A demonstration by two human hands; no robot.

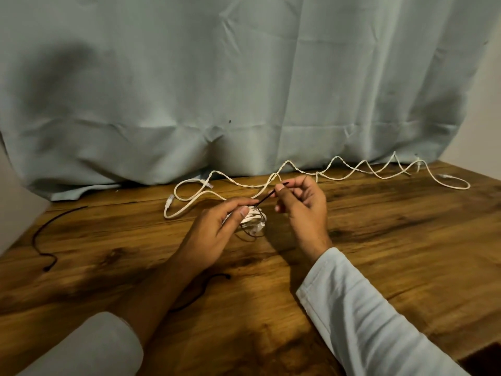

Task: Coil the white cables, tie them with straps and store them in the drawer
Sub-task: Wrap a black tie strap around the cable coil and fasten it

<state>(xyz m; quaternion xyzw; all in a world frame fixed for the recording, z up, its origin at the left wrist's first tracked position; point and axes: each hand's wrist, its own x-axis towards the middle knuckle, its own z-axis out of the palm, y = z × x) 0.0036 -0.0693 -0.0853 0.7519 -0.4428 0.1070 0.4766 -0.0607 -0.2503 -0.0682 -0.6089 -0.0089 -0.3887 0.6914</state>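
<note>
My left hand grips a small coiled white cable just above the wooden table. A thin black strap runs from the coil up to my right hand, which pinches its end between thumb and forefinger. Loops of the strap hang under the coil. More white cable lies loose and kinked along the back of the table, from the left loop to the far right. No drawer is in view.
Two spare black straps lie on the table: one curving at the left, another partly under my left forearm. A pale blue-grey curtain hangs behind the table. The table's right edge shows at the lower right corner.
</note>
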